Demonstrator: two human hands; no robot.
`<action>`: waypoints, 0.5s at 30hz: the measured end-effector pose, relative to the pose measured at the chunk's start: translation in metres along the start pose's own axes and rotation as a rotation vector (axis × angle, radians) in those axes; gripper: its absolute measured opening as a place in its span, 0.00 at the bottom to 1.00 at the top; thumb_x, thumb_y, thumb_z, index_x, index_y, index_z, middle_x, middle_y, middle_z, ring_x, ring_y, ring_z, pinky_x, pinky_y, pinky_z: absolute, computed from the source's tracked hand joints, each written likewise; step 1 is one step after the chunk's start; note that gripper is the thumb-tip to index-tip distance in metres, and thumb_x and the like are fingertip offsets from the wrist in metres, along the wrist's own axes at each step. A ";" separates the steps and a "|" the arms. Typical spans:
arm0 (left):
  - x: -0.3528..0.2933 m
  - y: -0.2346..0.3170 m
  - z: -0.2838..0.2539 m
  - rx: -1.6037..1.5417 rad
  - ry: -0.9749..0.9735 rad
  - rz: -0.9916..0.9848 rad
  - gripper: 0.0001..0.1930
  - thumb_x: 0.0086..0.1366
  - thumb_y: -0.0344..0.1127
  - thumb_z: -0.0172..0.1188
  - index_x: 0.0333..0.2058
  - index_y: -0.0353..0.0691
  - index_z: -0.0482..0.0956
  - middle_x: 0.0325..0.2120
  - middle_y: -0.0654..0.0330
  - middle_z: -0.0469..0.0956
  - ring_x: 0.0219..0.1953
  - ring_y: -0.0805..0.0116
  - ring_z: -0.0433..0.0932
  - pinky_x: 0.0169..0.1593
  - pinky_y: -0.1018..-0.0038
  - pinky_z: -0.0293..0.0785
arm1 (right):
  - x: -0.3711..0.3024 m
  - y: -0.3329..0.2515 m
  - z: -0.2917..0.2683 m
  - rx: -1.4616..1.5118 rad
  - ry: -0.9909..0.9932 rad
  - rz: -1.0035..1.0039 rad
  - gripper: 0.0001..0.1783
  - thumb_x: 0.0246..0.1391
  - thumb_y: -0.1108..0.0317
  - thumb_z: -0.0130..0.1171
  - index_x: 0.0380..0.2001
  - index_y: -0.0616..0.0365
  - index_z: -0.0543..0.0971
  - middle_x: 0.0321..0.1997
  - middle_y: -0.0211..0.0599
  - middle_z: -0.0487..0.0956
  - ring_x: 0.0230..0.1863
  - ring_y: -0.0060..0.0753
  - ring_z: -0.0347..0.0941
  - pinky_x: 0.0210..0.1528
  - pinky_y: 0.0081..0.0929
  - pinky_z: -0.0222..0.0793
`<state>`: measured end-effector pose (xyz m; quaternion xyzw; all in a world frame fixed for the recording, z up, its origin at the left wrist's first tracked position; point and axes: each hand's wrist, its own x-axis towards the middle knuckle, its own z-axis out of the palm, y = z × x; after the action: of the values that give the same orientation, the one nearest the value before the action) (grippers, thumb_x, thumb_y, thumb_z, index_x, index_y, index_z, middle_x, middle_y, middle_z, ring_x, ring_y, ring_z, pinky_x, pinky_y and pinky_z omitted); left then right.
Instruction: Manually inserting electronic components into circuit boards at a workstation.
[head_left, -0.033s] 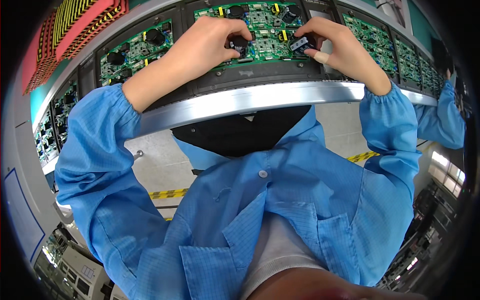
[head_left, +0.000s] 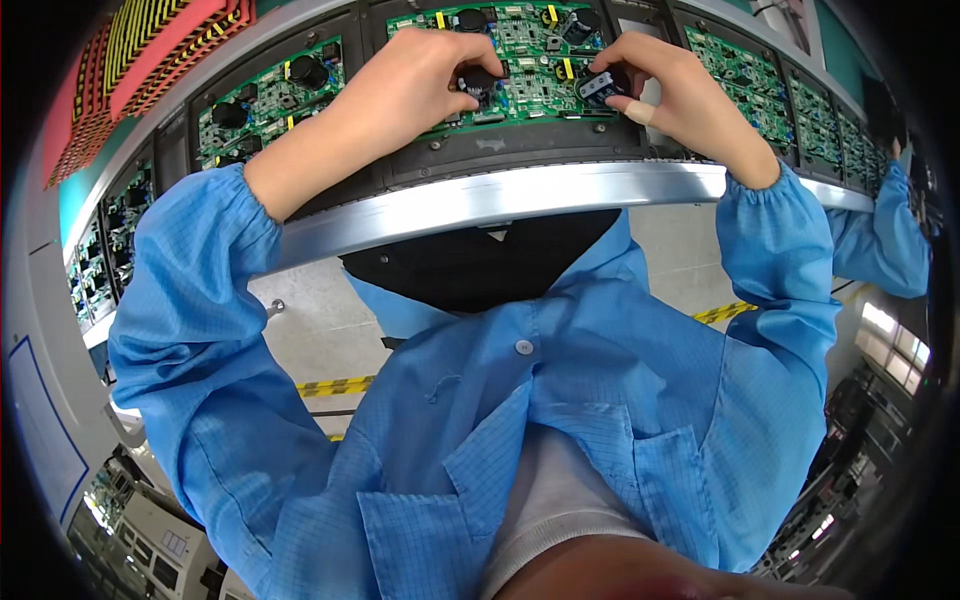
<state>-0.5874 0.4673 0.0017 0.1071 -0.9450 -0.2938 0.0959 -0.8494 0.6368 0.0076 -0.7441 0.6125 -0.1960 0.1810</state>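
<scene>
Two rows of green circuit board (head_left: pixel 535 103) lie in a dark carrier frame in front of me. My left hand (head_left: pixel 425 75) pinches a round black coil (head_left: pixel 478 82) at the left part of the nearer row, thumb on the near side and fingers beyond. To the right, my right hand (head_left: pixel 672 88) has thumb and fingers around a black capacitor (head_left: pixel 598 88) with pale markings. The capacitor leans over the board; its leads are hidden. A beige wrap covers part of the right thumb. Behind stand another round coil (head_left: pixel 470 20) and a second capacitor (head_left: pixel 578 27).
A metal rail (head_left: pixel 500 187) runs along the line's near edge. More boards in carriers stand at left (head_left: pixel 265 100) and right (head_left: pixel 745 80). Red and black slotted racks (head_left: pixel 170 60) are at upper left. A co-worker's blue sleeve (head_left: pixel 885 245) shows at far right.
</scene>
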 end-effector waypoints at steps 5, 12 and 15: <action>0.010 -0.008 0.001 0.121 -0.015 0.153 0.19 0.52 0.24 0.74 0.44 0.37 0.82 0.38 0.52 0.84 0.40 0.53 0.84 0.45 0.63 0.81 | 0.006 0.002 0.007 -0.057 0.016 -0.066 0.21 0.51 0.75 0.72 0.49 0.58 0.80 0.38 0.37 0.73 0.32 0.35 0.72 0.39 0.33 0.73; 0.017 -0.002 -0.005 0.168 -0.107 0.133 0.21 0.51 0.23 0.74 0.45 0.37 0.81 0.37 0.51 0.84 0.39 0.51 0.83 0.43 0.62 0.80 | 0.003 0.002 0.015 -0.069 0.053 -0.009 0.21 0.50 0.74 0.72 0.49 0.58 0.80 0.41 0.37 0.75 0.34 0.38 0.75 0.38 0.35 0.74; 0.013 0.005 -0.003 0.178 -0.034 0.093 0.18 0.51 0.23 0.73 0.42 0.35 0.82 0.36 0.49 0.84 0.42 0.48 0.84 0.45 0.59 0.80 | 0.001 0.001 0.025 -0.147 0.138 -0.030 0.20 0.52 0.72 0.71 0.50 0.56 0.81 0.45 0.37 0.78 0.36 0.41 0.78 0.40 0.36 0.76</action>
<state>-0.5999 0.4665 0.0092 0.0662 -0.9728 -0.2058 0.0836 -0.8375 0.6360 -0.0145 -0.7493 0.6249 -0.2042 0.0803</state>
